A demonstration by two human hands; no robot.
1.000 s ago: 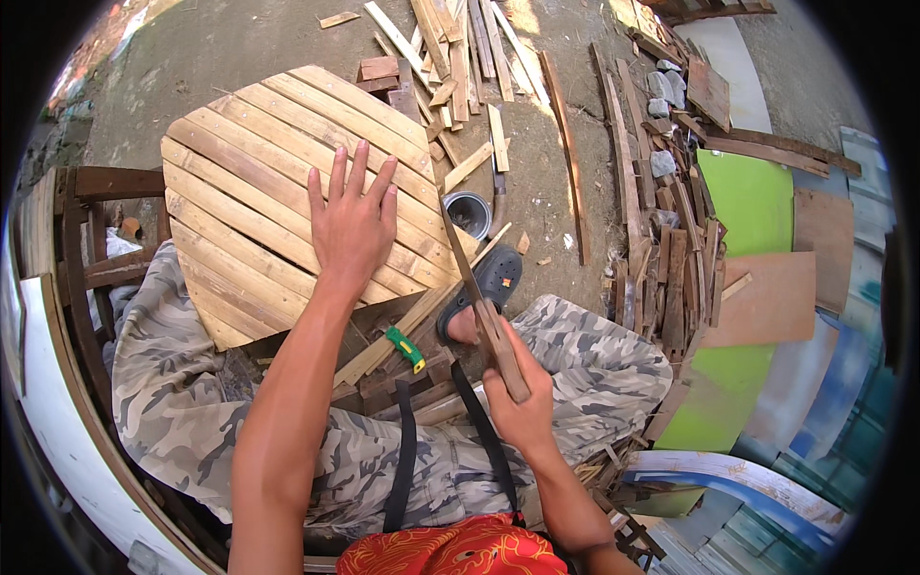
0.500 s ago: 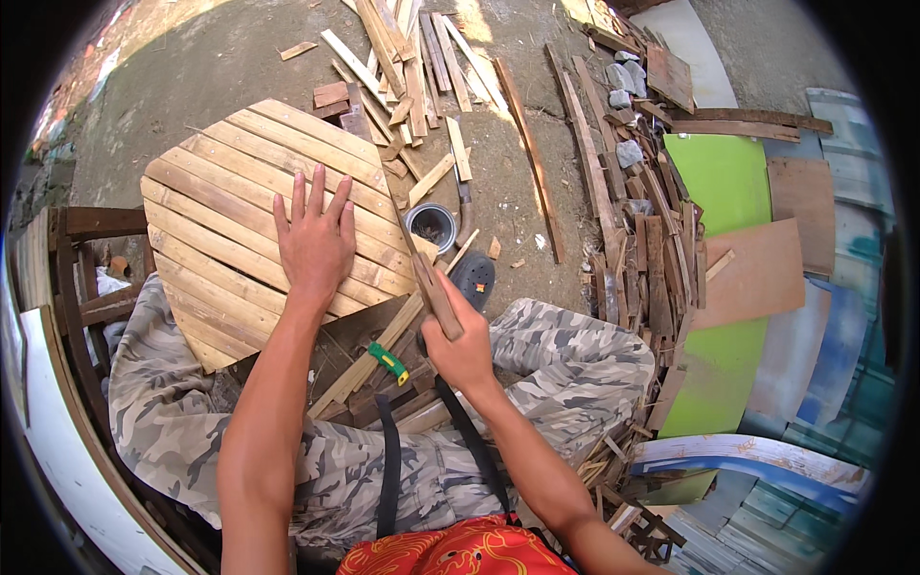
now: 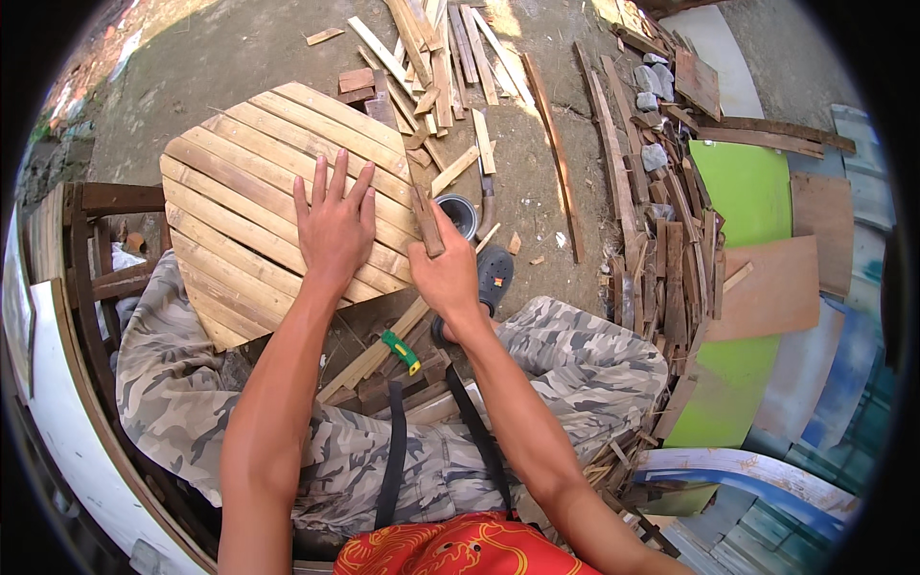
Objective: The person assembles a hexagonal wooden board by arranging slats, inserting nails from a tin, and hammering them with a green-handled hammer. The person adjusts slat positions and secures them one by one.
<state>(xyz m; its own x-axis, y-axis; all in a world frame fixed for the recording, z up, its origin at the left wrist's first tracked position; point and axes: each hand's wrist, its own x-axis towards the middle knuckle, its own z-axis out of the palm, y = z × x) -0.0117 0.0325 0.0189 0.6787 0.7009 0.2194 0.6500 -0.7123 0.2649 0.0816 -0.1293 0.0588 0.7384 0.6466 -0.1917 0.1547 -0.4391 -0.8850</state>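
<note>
A many-sided panel of pale wooden slats [image 3: 240, 144] rests tilted over my lap. My left hand [image 3: 335, 230] lies flat on it, fingers spread, pressing on the slats. At the panel's right edge, my right hand [image 3: 448, 271] is closed around a wooden-handled tool [image 3: 427, 222]. Its thin dark blade is mostly hidden along that edge, so I cannot tell its exact kind. Below the panel, between my legs, a green and yellow utility knife [image 3: 401, 353] lies on wood pieces.
A dark round container [image 3: 458, 216] stands beyond my right hand, near my dark clog [image 3: 494, 276]. Loose wood strips [image 3: 441, 77] lie scattered ahead. On the right are a long scrap wood pile [image 3: 676, 259] and green sheets [image 3: 738, 192]. A wooden frame [image 3: 105, 240] stands left.
My right hand has moved up and away along the panel's edge with the wooden-handled tool. My left hand stays flat on the slats. The whole view has shifted slightly.
</note>
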